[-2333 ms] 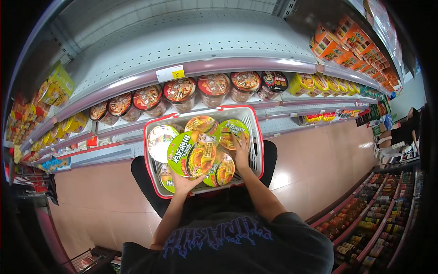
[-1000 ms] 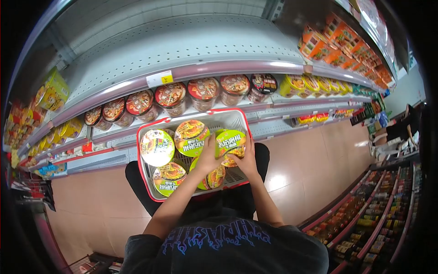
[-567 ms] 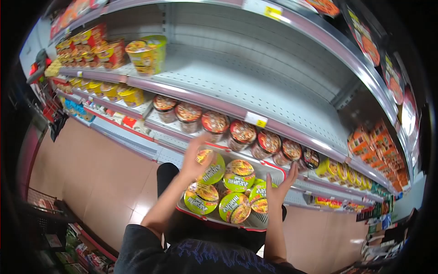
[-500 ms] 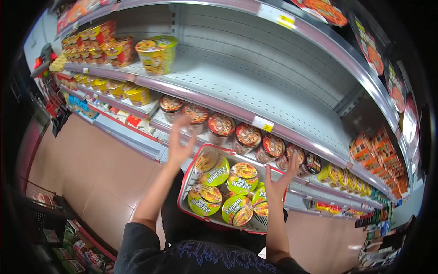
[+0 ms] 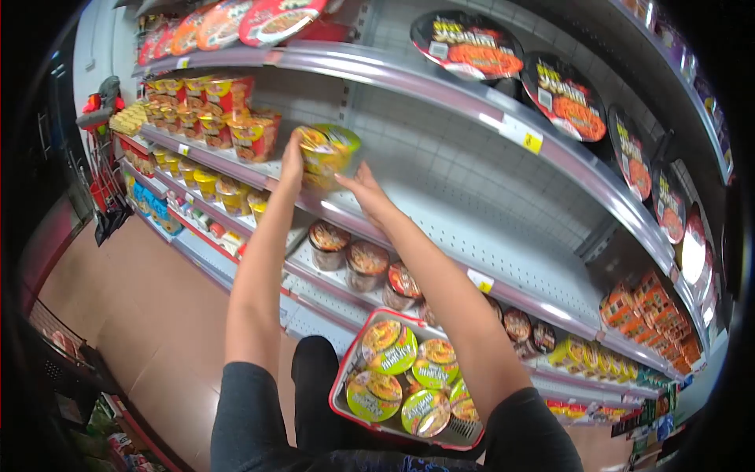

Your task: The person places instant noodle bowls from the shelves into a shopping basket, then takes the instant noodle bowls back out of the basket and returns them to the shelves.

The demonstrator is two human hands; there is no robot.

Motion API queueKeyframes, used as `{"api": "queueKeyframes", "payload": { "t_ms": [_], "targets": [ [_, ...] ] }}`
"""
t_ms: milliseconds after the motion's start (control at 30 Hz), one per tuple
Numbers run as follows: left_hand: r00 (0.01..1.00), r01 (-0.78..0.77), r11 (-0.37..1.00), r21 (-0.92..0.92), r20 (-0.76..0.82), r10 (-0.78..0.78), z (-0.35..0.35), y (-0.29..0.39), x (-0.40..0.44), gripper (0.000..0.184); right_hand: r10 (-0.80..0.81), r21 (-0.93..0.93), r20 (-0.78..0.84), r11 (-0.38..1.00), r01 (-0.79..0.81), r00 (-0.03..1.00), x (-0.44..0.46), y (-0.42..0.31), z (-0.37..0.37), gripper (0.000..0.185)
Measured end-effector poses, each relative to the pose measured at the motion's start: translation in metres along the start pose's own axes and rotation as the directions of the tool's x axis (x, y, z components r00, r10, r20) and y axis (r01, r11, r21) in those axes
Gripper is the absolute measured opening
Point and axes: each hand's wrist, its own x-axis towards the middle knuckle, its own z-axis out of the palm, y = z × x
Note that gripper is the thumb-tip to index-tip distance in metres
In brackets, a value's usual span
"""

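While green cups already sit in the basket, a yellow-green cup remains by the shelf's front edge, left hand against it, grip unclear, right hand spread.

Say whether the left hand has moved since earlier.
Yes, upward: the left hand, earlier below the shelf edge, is now above it, at the green tub.

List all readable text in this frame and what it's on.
"Yopokki" (likely reading): black bowls on the upper shelf.
Green lids in the basket: printed characters, too small to read surely.
Yellow-green tub at the hands: blurred.
Price tags: too small.
Other packs: too small or blurred.
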Motion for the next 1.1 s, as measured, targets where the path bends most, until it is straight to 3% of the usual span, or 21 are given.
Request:
{"api": "queueKeyframes", "payload": {
  "t_ms": [67,100,133,200,300,333,400,533,633,733,867,900,933,967,1000,1100],
  "targets": [
    [1.000,0.014,0.996,0.089,-0.023,-0.012,0.002,0.006,-0.005,0.055,0.030,0.204,0.102,0.978,-0.050,0.994,0.017,0.001,0.010,0.101],
    [0.998,-0.067,0.991,0.115,0.003,0.067,0.008,0.013,-0.019,0.056,0.037,0.340,0.005,0.940,-0.036,0.999,0.009,-0.008,0.020,0.100],
    [0.990,-0.143,0.980,0.139,0.032,0.140,0.012,0.024,-0.032,0.056,-0.001,0.347,-0.036,0.938,0.013,0.999,0.000,-0.017,0.026,0.097],
    [0.970,-0.229,0.964,0.134,0.107,0.216,0.010,0.029,-0.039,0.053,-0.068,0.357,-0.134,0.927,0.112,0.989,-0.016,-0.029,0.024,0.090],
    [0.902,-0.389,0.921,-0.018,0.197,0.384,0.022,0.038,-0.079,0.051,-0.348,0.266,0.004,0.904,0.334,0.938,-0.037,-0.029,-0.003,0.078],
    [0.870,-0.435,0.896,-0.092,0.212,0.444,0.027,0.043,-0.102,0.051,-0.352,0.207,-0.039,0.913,0.352,0.935,-0.052,-0.028,-0.007,0.075],
    [0.873,-0.441,0.896,-0.045,0.211,0.440,0.037,0.046,-0.149,0.049,-0.356,0.084,-0.129,0.926,0.367,0.926,-0.091,-0.033,-0.013,0.069],
    [0.856,-0.349,0.932,-0.095,0.372,0.358,0.058,0.038,-0.244,0.054,-0.332,0.035,-0.242,0.936,0.350,0.912,-0.183,-0.019,-0.051,0.071],
    [0.836,-0.251,0.966,-0.065,0.488,0.250,0.070,0.003,-0.308,0.063,-0.229,0.364,-0.194,0.886,0.287,0.954,-0.270,-0.005,-0.088,0.069],
    [0.788,-0.024,0.998,-0.060,0.613,0.056,0.096,-0.017,-0.370,0.066,-0.166,0.329,-0.339,0.901,0.282,0.926,-0.350,0.022,-0.119,0.073],
    [0.635,0.297,0.954,0.044,0.737,-0.232,0.128,-0.037,-0.432,0.063,-0.007,0.314,-0.497,0.931,0.187,0.868,-0.431,0.050,-0.149,0.072],
    [0.619,0.384,0.923,-0.008,0.744,-0.251,0.132,-0.057,-0.446,0.051,0.040,0.297,-0.542,0.944,0.147,0.839,-0.445,0.058,-0.154,0.071],
    [0.630,0.331,0.943,0.028,0.737,-0.243,0.139,-0.061,-0.458,0.049,0.086,0.285,-0.585,0.953,0.105,0.807,-0.459,0.066,-0.157,0.071],
    [0.598,0.364,0.929,0.075,0.745,-0.295,0.140,-0.074,-0.468,0.048,0.140,0.212,-0.665,0.977,0.005,0.733,-0.468,0.073,-0.155,0.070],
    [0.567,0.390,0.913,0.121,0.750,-0.342,0.143,-0.084,-0.476,0.048,0.128,0.176,-0.680,0.984,-0.009,0.722,-0.477,0.080,-0.154,0.069],
    [0.477,0.596,0.784,0.175,0.708,-0.520,0.148,-0.083,-0.488,0.045,0.108,0.083,-0.694,0.994,-0.070,0.712,-0.496,0.094,-0.148,0.067]
  ]
}}
